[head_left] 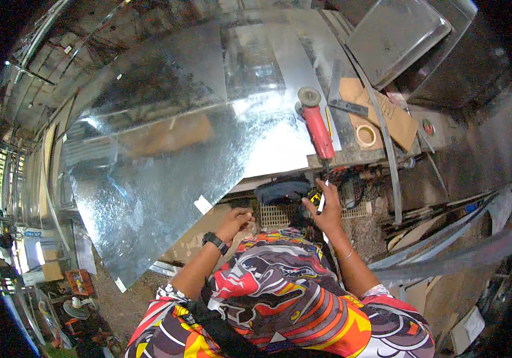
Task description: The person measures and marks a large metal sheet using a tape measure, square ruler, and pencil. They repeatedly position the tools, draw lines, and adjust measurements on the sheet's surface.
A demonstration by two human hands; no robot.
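My right hand [328, 216] is closed round a slim white pen-like stick [321, 200] in front of the bench edge. Close to my body, my left hand [236, 222] has its fingers curled together; whether anything is in them is too small to tell. Beyond my left hand lies a large shiny metal sheet [166, 179], its near corner hanging past the bench. A red angle grinder [317, 128] rests on the bench ahead of my right hand, its disc pointing away and its cord end toward me.
Right of the grinder are a dark metal square [349, 107], a roll of tape [365, 136] and brown cardboard [399, 122]. A bent metal strip [387, 143] crosses the bench edge. Long metal strips [441, 258] lie low at the right. Tools [78, 304] clutter the floor at the left.
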